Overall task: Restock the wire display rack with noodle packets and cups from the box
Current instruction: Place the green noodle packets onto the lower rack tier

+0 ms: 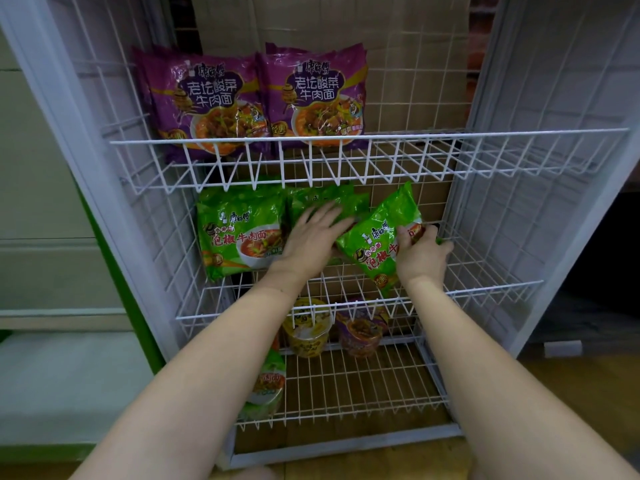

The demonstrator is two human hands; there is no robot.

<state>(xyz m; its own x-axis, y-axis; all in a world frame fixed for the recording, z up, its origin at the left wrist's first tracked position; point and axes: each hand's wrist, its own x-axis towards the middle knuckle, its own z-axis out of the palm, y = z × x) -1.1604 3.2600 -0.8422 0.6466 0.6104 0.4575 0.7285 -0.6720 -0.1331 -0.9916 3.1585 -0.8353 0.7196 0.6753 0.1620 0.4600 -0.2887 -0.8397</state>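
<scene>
A white wire display rack (pixel 367 135) fills the view. Two purple noodle packets (pixel 207 98) stand on its top shelf. On the middle shelf a green noodle packet (pixel 239 233) stands at the left, with more green packets (pixel 325 199) behind my left hand (pixel 311 237), which presses on them with straight fingers. My right hand (pixel 420 252) grips a tilted green packet (pixel 377 237) at its right edge. On the bottom shelf stand a yellow noodle cup (pixel 306 332), a purple cup (pixel 360 334) and a green cup (pixel 265 386). The box is not in view.
Cardboard (pixel 398 46) shows behind the rack's back grid. The right parts of the top and middle shelves hold nothing. A pale wall with a green strip (pixel 114 278) lies left of the rack. A wooden floor (pixel 571 386) lies at the lower right.
</scene>
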